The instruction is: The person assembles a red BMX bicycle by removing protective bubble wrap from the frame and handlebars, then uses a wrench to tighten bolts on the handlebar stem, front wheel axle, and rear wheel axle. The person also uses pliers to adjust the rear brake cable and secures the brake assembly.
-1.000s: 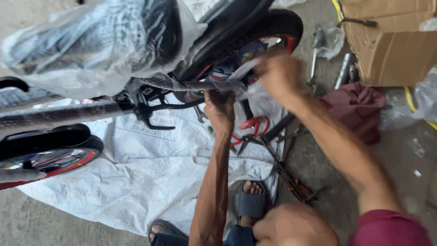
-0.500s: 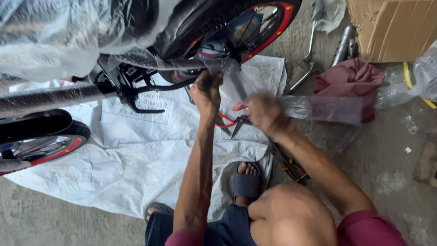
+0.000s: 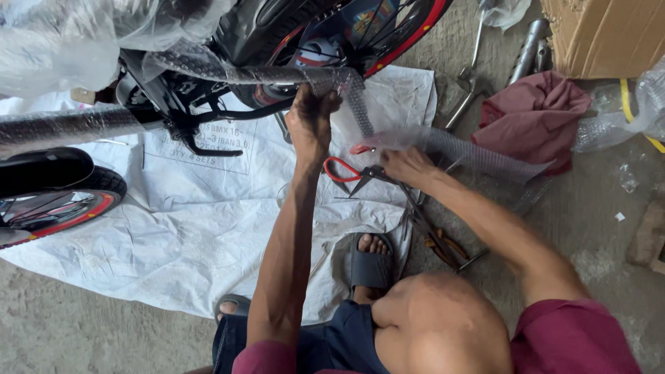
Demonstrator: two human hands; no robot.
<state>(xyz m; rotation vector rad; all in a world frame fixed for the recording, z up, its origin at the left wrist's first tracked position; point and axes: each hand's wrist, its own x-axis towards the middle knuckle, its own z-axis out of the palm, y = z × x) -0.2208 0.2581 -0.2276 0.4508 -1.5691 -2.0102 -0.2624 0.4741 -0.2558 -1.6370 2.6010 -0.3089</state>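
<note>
A rough concrete floor point(image 3: 609, 228) carries a crumpled white sheet point(image 3: 173, 235) spread beneath a black bicycle frame point(image 3: 187, 90) with red-rimmed wheels, much of it swathed in clear plastic. A cardboard box point(image 3: 609, 34) sits far right, a maroon cloth point(image 3: 533, 118) just near of it, and metal tubes point(image 3: 526, 48) lie between box and wheel. The left hand point(image 3: 310, 125) grips a wrapped bar point(image 3: 263, 73) of the frame, fingers closed round it. The right hand point(image 3: 409, 166) holds a strip of bubble wrap point(image 3: 457, 149) trailing rightward, just beside red-handled scissors point(image 3: 353, 173) lying on the sheet. A sandalled foot point(image 3: 370, 260) rests at the sheet's near edge. Half a second earlier the right hand was higher, closer to the wheel; it has since dropped toward the scissors, while the left keeps its grip.
</note>
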